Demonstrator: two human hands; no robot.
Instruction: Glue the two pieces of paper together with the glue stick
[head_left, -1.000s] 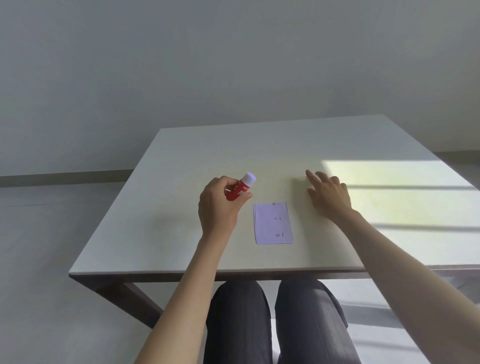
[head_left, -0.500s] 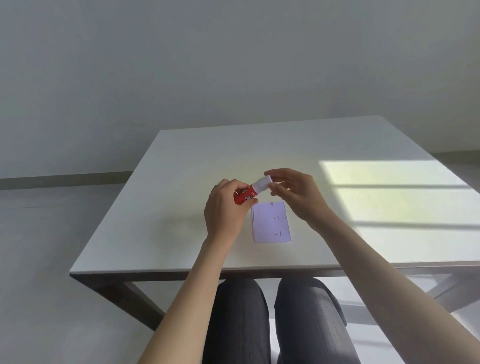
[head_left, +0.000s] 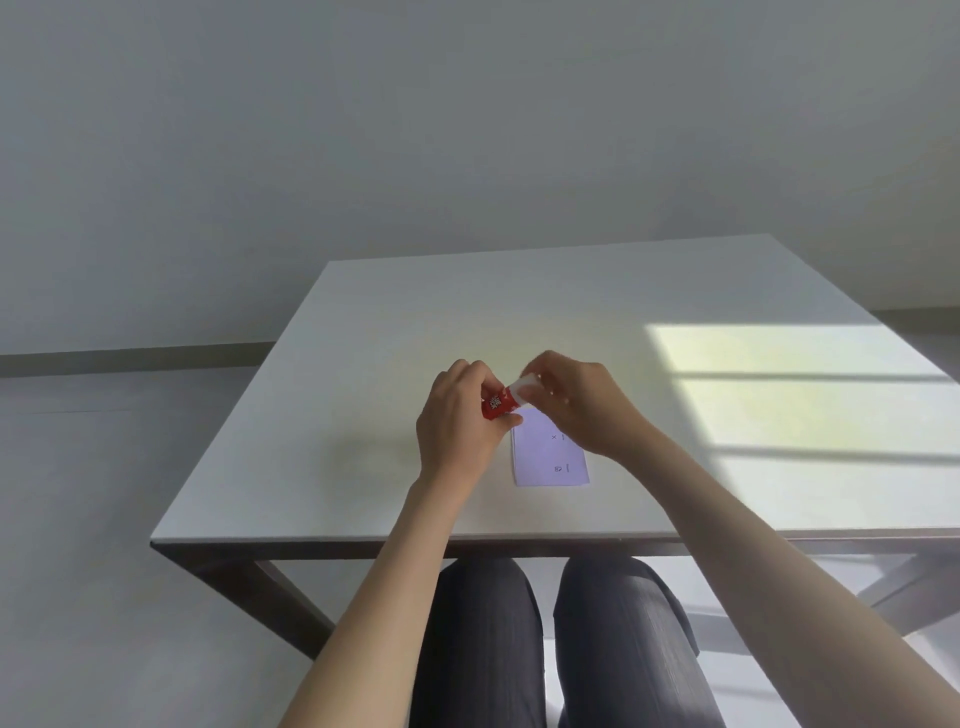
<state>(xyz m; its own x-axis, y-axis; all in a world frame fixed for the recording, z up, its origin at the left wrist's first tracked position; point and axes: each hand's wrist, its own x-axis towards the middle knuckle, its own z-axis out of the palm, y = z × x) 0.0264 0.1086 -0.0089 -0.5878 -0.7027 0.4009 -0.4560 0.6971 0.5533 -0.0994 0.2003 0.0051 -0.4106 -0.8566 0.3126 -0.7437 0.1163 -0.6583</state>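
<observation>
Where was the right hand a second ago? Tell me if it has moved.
Yes. The right hand left the table right of the paper and came leftward to the cap of the glue stick held by the left hand.

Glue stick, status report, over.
Left hand grips glue stick; right hand pinches its white cap. Paper flat on table beneath. Nothing in the way.

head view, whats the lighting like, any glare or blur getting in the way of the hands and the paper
Head view: a bright sunlit patch striped by dark shadow bars falls on the table to the right, clear of the work. The left hand, right hand and glue stick sit in even, softer light, slightly soft-edged. The paper looks pale violet, its small marks too faint to read. The wide lens splays the table edges.
</observation>
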